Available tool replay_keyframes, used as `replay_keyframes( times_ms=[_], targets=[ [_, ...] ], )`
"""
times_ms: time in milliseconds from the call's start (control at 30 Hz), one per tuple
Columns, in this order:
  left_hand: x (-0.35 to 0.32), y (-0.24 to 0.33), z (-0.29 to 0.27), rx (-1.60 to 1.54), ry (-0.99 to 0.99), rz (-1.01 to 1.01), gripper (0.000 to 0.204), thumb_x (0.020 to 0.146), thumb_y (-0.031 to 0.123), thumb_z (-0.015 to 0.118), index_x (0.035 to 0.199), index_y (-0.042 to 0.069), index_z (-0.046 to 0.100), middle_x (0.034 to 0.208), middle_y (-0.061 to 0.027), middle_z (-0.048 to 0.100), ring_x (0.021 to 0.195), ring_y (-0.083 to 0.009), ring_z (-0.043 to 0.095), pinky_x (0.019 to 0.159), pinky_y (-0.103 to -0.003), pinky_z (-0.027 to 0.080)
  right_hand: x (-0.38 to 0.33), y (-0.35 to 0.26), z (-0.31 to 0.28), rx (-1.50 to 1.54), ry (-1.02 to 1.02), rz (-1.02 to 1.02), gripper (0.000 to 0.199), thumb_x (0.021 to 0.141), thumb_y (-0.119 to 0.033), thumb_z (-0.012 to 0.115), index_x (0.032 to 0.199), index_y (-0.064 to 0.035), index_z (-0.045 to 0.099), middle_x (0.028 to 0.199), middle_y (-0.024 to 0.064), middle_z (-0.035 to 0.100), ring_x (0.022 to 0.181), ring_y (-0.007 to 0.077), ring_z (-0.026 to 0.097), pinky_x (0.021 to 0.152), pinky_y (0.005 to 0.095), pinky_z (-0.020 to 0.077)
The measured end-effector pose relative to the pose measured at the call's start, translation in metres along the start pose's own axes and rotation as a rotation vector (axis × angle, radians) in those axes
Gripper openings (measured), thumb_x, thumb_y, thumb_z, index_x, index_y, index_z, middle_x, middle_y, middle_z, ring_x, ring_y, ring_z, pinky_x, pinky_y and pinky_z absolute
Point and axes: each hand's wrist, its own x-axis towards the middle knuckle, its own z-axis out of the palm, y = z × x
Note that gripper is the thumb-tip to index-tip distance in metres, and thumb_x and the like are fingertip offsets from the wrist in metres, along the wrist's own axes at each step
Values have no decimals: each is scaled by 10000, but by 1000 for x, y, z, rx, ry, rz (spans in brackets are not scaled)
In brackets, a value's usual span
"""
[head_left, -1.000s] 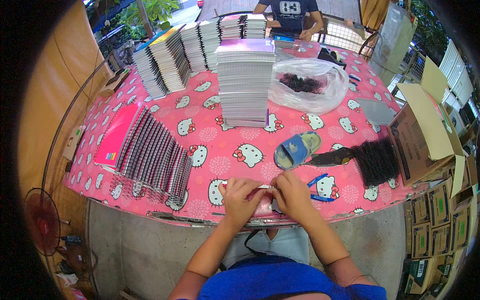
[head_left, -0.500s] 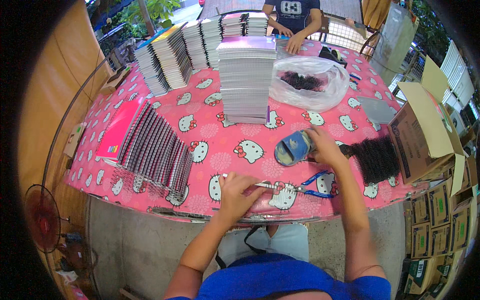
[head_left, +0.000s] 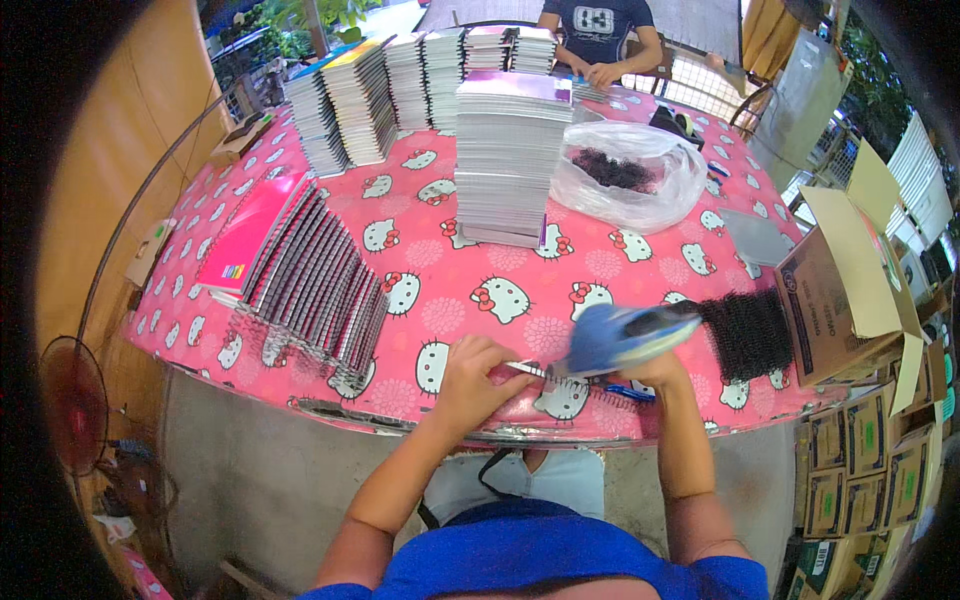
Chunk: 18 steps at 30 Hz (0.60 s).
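My right hand (head_left: 655, 370) grips a blue slide sandal (head_left: 630, 335), raised and tilted above the near part of the table; motion smears it a little. With bent fingers, my left hand (head_left: 475, 385) holds what looks like a notebook seen edge-on, showing a thin white edge (head_left: 528, 368). A dark spiral coil (head_left: 600, 393) runs to the right from that edge. Blue-handled pliers (head_left: 630, 391) lie beneath the sandal, partly hidden by it and by my right hand.
A stack of pink-covered spiral notebooks (head_left: 310, 265) stands left, a tall stack (head_left: 512, 165) mid-table, more stacks behind. To the right are black coils (head_left: 750, 335), a plastic bag of coils (head_left: 640, 205) and an open carton (head_left: 835, 300). Across the table, a person's hands (head_left: 603, 75) handle notebooks.
My right hand has picked up the sandal from the table and moved it nearer, over the pliers and the coil. My left hand keeps its hold in about the same place.
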Motion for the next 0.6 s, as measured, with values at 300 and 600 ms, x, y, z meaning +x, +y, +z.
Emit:
replay_keyframes(
  times_ms=[300, 600],
  targets=[
    [4, 4, -7, -32, -63, -101, 491, 614, 223, 819, 1034, 52, 630, 946, -106, 633, 890, -293, 585, 802, -395, 444, 22, -16, 8, -518, -64, -34, 551, 548, -67, 782, 1064, -63, 591, 903, 42, 642, 833, 155, 596, 782, 320, 487],
    [-4, -11, -16, -49, 57, -108, 544, 601, 172, 841, 1071, 22, 611, 971, -137, 630, 902, -294, 595, 804, -380, 470, 22, -19, 28, -261, -72, -185, 394, 566, -78, 760, 917, -55, 583, 835, 70, 633, 749, 176, 605, 699, 331, 481]
  ],
)
